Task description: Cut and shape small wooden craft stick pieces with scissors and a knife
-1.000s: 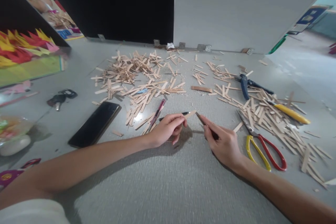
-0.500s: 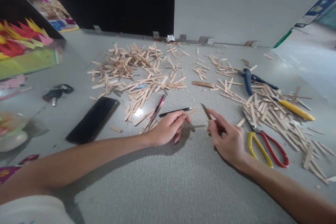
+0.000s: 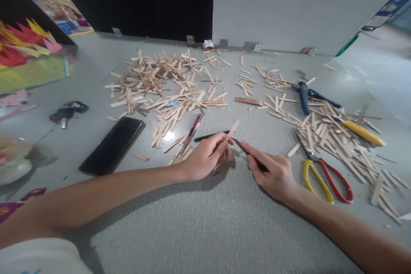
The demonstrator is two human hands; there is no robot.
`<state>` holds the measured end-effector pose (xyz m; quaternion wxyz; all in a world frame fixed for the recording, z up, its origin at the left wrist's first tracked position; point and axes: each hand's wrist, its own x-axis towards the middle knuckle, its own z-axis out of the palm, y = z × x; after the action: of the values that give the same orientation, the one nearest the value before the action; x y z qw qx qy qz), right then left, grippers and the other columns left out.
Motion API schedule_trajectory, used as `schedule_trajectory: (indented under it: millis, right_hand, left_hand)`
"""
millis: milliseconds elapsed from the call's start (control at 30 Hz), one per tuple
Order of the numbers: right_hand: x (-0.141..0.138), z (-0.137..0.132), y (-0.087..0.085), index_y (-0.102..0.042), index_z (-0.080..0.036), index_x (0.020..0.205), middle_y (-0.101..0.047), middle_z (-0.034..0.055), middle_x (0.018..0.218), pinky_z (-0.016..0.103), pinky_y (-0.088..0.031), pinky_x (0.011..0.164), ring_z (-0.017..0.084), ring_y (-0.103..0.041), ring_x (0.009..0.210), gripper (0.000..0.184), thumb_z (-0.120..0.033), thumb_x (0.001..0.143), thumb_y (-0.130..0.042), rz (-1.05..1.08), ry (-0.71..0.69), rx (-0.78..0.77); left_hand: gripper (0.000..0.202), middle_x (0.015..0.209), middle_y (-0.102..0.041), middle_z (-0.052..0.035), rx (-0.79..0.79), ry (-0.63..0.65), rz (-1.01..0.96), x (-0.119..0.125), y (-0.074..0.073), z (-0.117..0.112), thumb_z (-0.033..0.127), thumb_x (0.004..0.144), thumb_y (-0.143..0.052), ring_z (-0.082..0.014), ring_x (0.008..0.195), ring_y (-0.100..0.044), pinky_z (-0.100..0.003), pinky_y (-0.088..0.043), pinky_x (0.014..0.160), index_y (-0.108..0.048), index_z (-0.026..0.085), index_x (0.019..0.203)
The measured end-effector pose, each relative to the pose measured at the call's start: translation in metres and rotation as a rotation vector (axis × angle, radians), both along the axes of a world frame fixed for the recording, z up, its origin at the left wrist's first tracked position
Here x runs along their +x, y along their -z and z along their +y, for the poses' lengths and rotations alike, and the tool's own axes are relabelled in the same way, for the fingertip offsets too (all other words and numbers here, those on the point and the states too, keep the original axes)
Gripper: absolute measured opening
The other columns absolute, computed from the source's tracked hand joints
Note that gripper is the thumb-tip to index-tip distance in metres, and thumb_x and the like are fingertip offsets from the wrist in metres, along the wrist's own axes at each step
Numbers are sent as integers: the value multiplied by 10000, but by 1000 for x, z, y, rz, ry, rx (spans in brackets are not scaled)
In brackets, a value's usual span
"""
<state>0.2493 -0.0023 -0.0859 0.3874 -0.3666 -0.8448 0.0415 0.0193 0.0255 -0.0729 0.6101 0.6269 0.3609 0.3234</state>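
Note:
My left hand [image 3: 208, 154] pinches a flat wooden craft stick [image 3: 235, 126], whose far end points up and away to the right. In my right hand [image 3: 272, 171] is a slim knife [image 3: 243, 147]; its dark pointed tip is close to the fingers of my left hand and the stick. Whether the tip touches the wood I cannot tell. Just behind my left hand lies a black pen [image 3: 210, 135], partly covered by the fingers. A purple-red cutter [image 3: 192, 132] rests on sticks to the left of it.
Piles of cut sticks [image 3: 150, 72] spread across the back and right. Red-and-yellow-handled scissors [image 3: 316, 160], blue-handled pliers [image 3: 303, 97] and a yellow-handled tool [image 3: 362, 132] lie right. Left are a phone [image 3: 112, 145] and keys [image 3: 66, 113]. An upright board [image 3: 289, 8] stands behind.
The knife has moved left and its tip has come to my left hand. The stick has turned from nearly level to pointing more upward.

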Motion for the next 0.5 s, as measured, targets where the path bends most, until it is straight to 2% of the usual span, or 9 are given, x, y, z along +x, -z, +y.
schedule_trajectory:
  millis: [300, 500]
  right_hand:
    - [1, -1, 1, -707, -154, 1400, -856, 36, 854, 201, -544, 509, 103, -667, 495, 355, -88, 1084, -558, 11, -33, -10]
    - [2, 0, 4, -688, -154, 1437, -843, 29, 823, 201, -543, 513, 109, -662, 503, 377, -95, 1096, -539, 4, -56, -19]
  left_hand:
    - [281, 794, -708, -14, 191, -51, 131, -1, 1, -3, 362, 1136, -384, -80, 463, -480, -212, -405, 478, -579, 182, 1044]
    - [260, 796, -731, -32, 294, -80, 172, -3, 5, -4, 297, 1116, -413, -113, 558, -568, -243, -442, 594, -555, 205, 919]
